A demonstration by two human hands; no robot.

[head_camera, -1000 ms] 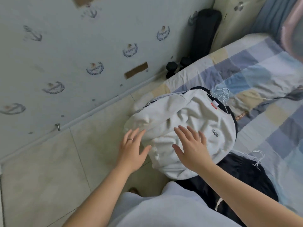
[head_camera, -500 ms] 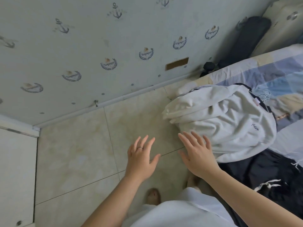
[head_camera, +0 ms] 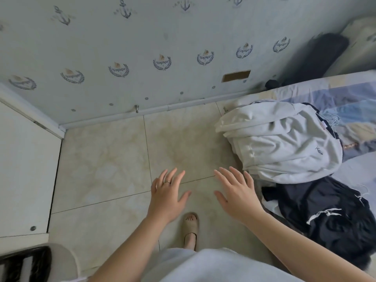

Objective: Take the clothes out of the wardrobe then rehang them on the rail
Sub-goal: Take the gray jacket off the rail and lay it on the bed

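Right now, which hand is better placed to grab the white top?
Likely right: the right hand is open beside the white top; the left hand, also open, is farther off over the floor.

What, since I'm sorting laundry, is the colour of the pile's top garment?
Top garment: pale grey-white, head view.

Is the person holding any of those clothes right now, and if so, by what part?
Nothing is held. The left hand and right hand are both open over the floor, apart from the white garment on the bed.

We stand in a home bedroom: a checked-sheet bed (head_camera: pixel 345 98), anchor-print wallpaper (head_camera: pixel 162 62), a tiled floor (head_camera: pixel 114 163).
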